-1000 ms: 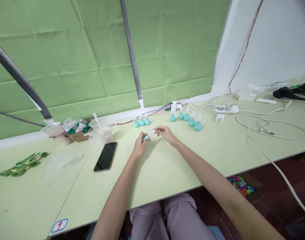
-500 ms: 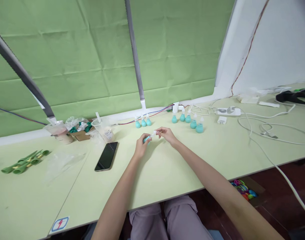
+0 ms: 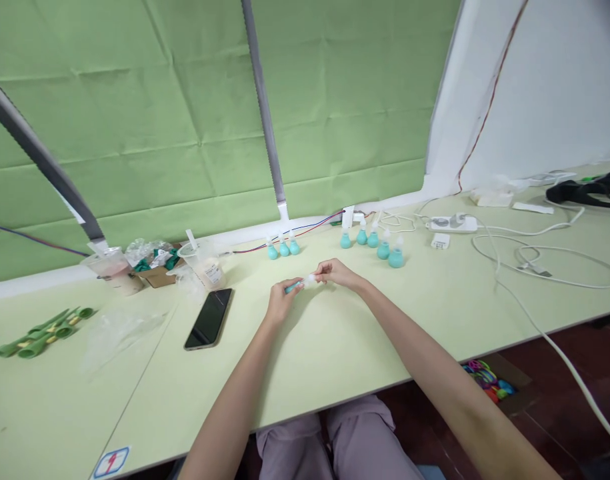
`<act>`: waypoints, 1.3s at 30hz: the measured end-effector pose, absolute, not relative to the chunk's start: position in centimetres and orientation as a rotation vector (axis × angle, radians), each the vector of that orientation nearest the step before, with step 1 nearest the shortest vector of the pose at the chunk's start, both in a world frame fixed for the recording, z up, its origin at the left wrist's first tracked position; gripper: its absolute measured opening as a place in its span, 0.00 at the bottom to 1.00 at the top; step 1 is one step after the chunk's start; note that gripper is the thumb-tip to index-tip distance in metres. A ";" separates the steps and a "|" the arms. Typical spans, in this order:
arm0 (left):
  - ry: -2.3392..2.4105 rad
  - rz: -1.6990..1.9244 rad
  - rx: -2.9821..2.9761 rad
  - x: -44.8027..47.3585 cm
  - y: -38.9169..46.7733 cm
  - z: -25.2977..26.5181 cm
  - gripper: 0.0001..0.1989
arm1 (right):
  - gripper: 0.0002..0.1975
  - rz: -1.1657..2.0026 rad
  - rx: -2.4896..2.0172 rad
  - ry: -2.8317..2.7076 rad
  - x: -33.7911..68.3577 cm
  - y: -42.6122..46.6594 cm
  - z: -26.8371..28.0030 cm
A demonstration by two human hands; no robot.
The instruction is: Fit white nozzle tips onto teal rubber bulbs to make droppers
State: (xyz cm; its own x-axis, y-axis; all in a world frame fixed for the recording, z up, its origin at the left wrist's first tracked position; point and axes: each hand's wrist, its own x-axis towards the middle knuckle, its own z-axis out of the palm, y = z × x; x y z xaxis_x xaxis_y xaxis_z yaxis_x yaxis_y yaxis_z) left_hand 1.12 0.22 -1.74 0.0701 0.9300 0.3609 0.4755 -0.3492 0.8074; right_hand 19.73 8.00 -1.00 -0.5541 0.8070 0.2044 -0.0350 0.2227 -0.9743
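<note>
My left hand [image 3: 281,300] is closed around a small teal squeeze bulb [image 3: 293,287], which looks like a nasal aspirator. It lies nearly level, and the fingers cover much of it. From its right end sticks a whitish, see-through nozzle [image 3: 309,279]. My right hand [image 3: 335,274] pinches the tip of that nozzle between thumb and fingertips. Behind my hands, three similar aspirators [image 3: 284,249] stand upright in a row. Farther right, several more aspirators [image 3: 383,249] stand upright with their clear nozzles pointing up.
A phone [image 3: 209,319] lies left of my hands. Behind it are a plastic cup with a straw [image 3: 206,267], another cup [image 3: 119,270] and a small cardboard box [image 3: 157,275]. Green horn-shaped pieces [image 3: 45,333] lie far left. A power strip [image 3: 452,224] and white cables occupy the right.
Both hands have come slightly lower and nearer me. The bulb between them has turned to lie more level, with the nozzle pointing right. My view has shifted a little.
</note>
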 end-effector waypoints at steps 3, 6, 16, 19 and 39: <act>1.450 1.182 1.930 1.5 0.0 -1.8 0.17 | 0.15 1.432 -0.727 -1.813 20.0 8.3 -1.3; 1.487 1.168 1.969 1.8 0.0 -1.9 0.17 | 0.15 1.438 -0.735 -1.813 19.9 8.4 -1.7; 1.504 1.113 1.922 2.0 -0.1 -2.4 0.17 | 0.18 1.527 -0.694 -1.857 19.5 8.4 -3.0; 1.492 1.126 1.865 1.6 0.4 -2.3 0.17 | 0.18 1.465 -0.706 -1.849 18.8 8.0 -3.0; 1.169 1.601 0.623 2.4 1.7 -3.0 0.15 | 0.22 1.269 -0.492 -1.880 15.0 4.3 -2.3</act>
State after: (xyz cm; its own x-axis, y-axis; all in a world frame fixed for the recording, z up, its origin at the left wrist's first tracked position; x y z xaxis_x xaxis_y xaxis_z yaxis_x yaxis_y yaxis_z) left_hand 2.35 1.67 -3.00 -0.3520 0.9241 -0.1488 -0.4225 -0.0151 0.9062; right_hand 15.00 4.34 -2.25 -0.6064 0.6889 0.3971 -0.1108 0.4214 -0.9001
